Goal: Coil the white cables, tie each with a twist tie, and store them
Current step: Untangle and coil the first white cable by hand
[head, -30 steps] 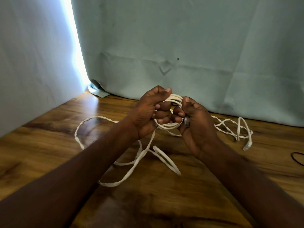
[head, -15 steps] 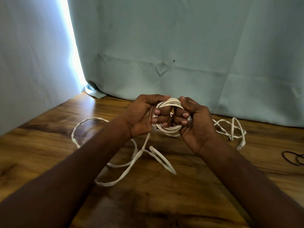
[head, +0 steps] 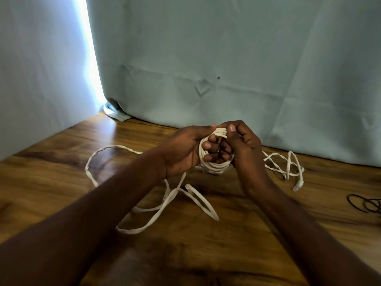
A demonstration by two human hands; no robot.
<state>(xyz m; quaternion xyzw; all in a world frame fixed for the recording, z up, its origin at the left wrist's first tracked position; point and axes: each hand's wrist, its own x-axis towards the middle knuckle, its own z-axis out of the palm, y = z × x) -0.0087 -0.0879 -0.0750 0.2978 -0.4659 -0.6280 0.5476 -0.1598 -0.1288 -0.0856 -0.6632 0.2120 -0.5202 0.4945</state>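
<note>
A small coil of white cable (head: pixel 214 166) is held up over the wooden table (head: pixel 61 162). My left hand (head: pixel 185 149) grips the coil's left side, fingers curled through its middle. My right hand (head: pixel 243 147) grips the right side, thumb pressing the top turns. The rest of the white cable trails loose on the table: a big loop (head: pixel 99 157) at the left, folded strands (head: pixel 165 211) in front, and a tangle (head: pixel 288 164) at the right ending in a clear plug (head: pixel 298 185).
Thin black loops, perhaps ties or bands (head: pixel 367 205), lie at the table's right edge. A pale blue cloth backdrop (head: pixel 226 58) hangs close behind the hands and along the left side. Bare wood lies in front of my forearms.
Both hands have kept hold of the coil and shifted slightly on it; my right thumb now rests on the top turns. The loose cable lies much as before.
</note>
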